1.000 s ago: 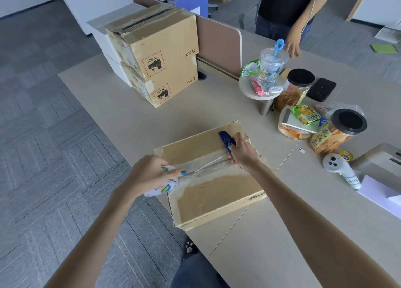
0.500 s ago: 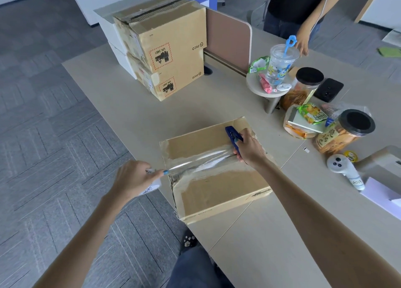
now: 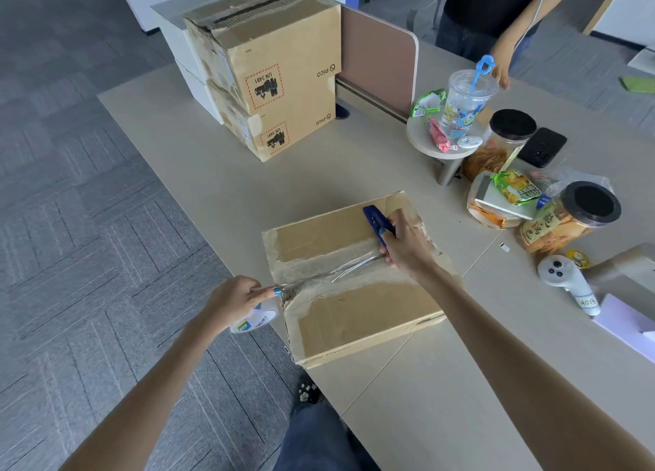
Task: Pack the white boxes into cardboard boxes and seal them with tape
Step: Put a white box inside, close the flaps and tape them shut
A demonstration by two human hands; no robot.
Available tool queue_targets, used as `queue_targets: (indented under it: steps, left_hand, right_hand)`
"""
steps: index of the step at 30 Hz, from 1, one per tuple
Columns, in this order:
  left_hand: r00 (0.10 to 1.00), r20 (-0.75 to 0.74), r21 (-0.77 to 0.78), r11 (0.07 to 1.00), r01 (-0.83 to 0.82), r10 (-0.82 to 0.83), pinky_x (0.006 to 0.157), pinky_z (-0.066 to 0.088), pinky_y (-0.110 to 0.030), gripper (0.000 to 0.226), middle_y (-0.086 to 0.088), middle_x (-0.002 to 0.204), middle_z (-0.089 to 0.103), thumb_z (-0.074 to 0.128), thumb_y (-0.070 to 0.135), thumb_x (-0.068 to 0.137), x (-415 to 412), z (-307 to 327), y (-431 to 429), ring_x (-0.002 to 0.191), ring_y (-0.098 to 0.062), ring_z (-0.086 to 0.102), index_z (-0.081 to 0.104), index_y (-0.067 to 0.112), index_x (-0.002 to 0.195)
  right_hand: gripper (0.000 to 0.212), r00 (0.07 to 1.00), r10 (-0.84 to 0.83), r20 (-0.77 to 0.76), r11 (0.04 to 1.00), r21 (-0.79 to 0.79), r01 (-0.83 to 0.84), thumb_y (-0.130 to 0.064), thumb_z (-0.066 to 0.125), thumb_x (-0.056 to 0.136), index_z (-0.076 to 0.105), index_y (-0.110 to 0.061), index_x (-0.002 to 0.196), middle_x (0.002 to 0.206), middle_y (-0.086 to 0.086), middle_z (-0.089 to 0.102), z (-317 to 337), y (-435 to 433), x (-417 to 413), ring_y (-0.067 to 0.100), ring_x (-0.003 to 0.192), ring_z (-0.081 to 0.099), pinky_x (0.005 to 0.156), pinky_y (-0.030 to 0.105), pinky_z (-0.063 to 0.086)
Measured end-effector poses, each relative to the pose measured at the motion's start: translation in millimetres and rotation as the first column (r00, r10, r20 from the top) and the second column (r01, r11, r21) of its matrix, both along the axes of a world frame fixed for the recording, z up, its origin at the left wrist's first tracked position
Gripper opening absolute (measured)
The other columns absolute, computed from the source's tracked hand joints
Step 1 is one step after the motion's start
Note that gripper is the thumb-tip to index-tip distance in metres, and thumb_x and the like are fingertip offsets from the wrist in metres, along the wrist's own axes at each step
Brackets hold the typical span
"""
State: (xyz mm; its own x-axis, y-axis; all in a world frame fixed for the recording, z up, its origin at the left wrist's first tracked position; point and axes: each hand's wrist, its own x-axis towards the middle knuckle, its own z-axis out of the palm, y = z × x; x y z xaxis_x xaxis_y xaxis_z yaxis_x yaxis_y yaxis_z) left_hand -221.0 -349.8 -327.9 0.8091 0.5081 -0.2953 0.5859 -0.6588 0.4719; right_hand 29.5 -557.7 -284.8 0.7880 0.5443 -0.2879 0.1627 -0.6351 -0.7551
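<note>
Tape roll (image 3: 256, 321) in left hand (image 3: 234, 302) grip, beside box (image 3: 358, 314); right hand (image 3: 407, 249) holds scissors (image 3: 375, 218).

You are in an office. Your long pale desk (image 3: 219, 172) has a low divider wall (image 3: 375, 62) on it, and gray carpet squares (image 3: 88, 204) cover the floor (image 3: 53, 311).

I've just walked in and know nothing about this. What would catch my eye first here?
First, the flat cardboard box at the near edge of the table, with shiny clear tape stretched across its top. The left hand holds the tape roll just off one end, while the right hand grips a blue-handled tool at the other. Farther back, two stacked cartons stand on the table's far left.
</note>
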Motion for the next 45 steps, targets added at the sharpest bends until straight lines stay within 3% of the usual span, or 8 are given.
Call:
queue_targets:
  steps: [4, 15, 19, 23, 31, 36, 40, 45]
  left_hand:
    - [0.999, -0.031, 0.029, 1.0, 0.007, -0.006, 0.047, 0.018, -0.028, 0.056, 0.008, 0.037, 0.036, 0.059, 0.052, 0.091, 16.5, 1.3, -0.8, 0.041, -0.009, 0.031, 0.035, 0.02, 0.052]
    - [1.0, 0.013, 0.021, 1.0, 0.004, -0.005, 0.049, 0.023, -0.027, 0.057, 0.008, 0.045, 0.042, 0.059, 0.051, 0.093, 63.5, 6.0, -18.9, 0.046, -0.012, 0.038, 0.034, 0.017, 0.054]
    - [0.993, 0.089, -0.231, 0.972, -0.048, 0.071, 0.052, 0.02, -0.03, 0.055, 0.011, 0.042, 0.037, 0.059, 0.064, 0.075, 57.0, -3.8, -11.6, 0.048, -0.012, 0.034, 0.034, 0.019, 0.053]
    - [0.982, 0.104, -0.524, 0.848, -0.078, 0.155, 0.064, 0.027, -0.034, 0.068, -0.009, 0.069, 0.05, 0.065, 0.058, 0.065, 41.1, -11.3, 6.6, 0.07, -0.019, 0.045, 0.056, -0.008, 0.076]
    - [0.999, -0.022, 0.108, 0.993, -0.039, 0.041, 0.054, 0.025, -0.029, 0.068, 0.003, 0.05, 0.033, 0.044, 0.081, 0.06, 32.6, 3.8, 4.3, 0.048, -0.017, 0.033, 0.031, 0.015, 0.056]
    - [0.997, -0.045, 0.154, 0.987, -0.055, 0.063, 0.055, 0.027, -0.028, 0.071, 0.005, 0.055, 0.043, 0.042, 0.088, 0.058, 31.5, 4.8, 3.1, 0.056, -0.019, 0.045, 0.038, 0.018, 0.061]
    - [0.997, 0.055, 0.209, 0.977, 0.033, -0.046, 0.055, 0.038, -0.03, 0.058, 0.003, 0.061, 0.057, 0.055, 0.074, 0.079, 25.7, 3.4, 6.1, 0.059, -0.021, 0.055, 0.055, 0.018, 0.094]
    - [0.946, 0.203, 0.25, 0.947, 0.201, -0.254, 0.041, 0.04, -0.028, 0.057, 0.005, 0.041, 0.044, 0.033, 0.074, 0.081, 18.5, -0.6, 20.2, 0.036, -0.014, 0.043, 0.059, 0.025, 0.095]
  right_hand:
    - [0.012, 0.992, 0.103, -0.074, 0.99, 0.1, -0.096, -0.009, 0.039, 0.095, 0.042, -0.015, 0.104, 0.078, 0.015, 0.066, 9.5, 14.4, -18.2, 0.021, 0.051, 0.055, 0.043, 0.028, 0.043]
    - [0.008, 0.966, 0.204, -0.159, 0.972, 0.151, -0.18, -0.009, 0.037, 0.099, 0.039, -0.013, 0.105, 0.08, 0.016, 0.062, 6.7, 40.7, -50.7, 0.025, 0.052, 0.056, 0.043, 0.032, 0.047]
    - [0.014, 0.972, 0.227, -0.067, 0.973, 0.047, -0.224, -0.008, 0.033, 0.095, 0.035, -0.013, 0.108, 0.086, 0.023, 0.064, -1.2, 44.5, -61.2, 0.041, 0.068, 0.064, 0.062, 0.055, 0.055]
    - [0.011, 0.966, 0.255, 0.041, 0.967, 0.005, -0.256, -0.007, 0.033, 0.097, 0.03, -0.013, 0.105, 0.084, 0.022, 0.064, -1.5, 44.8, -66.7, 0.041, 0.071, 0.063, 0.068, 0.051, 0.053]
    - [0.011, 0.975, 0.2, 0.096, 0.98, 0.003, -0.201, -0.008, 0.032, 0.096, 0.031, -0.017, 0.102, 0.08, 0.019, 0.063, -4.1, 46.6, -73.6, 0.04, 0.068, 0.062, 0.064, 0.052, 0.053]
    - [0.009, 0.976, 0.175, 0.128, 0.985, -0.025, -0.174, -0.023, 0.036, 0.095, 0.037, -0.025, 0.103, 0.08, 0.012, 0.066, -3.6, 50.2, -76.0, 0.039, 0.067, 0.063, 0.064, 0.053, 0.055]
    - [0.009, 0.981, 0.124, 0.152, 0.992, -0.045, -0.119, -0.023, 0.041, 0.1, 0.045, -0.026, 0.108, 0.079, 0.003, 0.068, 4.7, 48.4, -84.2, 0.031, 0.059, 0.065, 0.063, 0.047, 0.057]
    - [0.028, 0.991, 0.057, -0.118, 0.998, 0.026, -0.054, -0.009, 0.049, 0.096, 0.04, -0.012, 0.122, 0.083, 0.011, 0.064, 13.2, 43.4, -107.8, 0.026, 0.06, 0.063, 0.06, 0.042, 0.055]
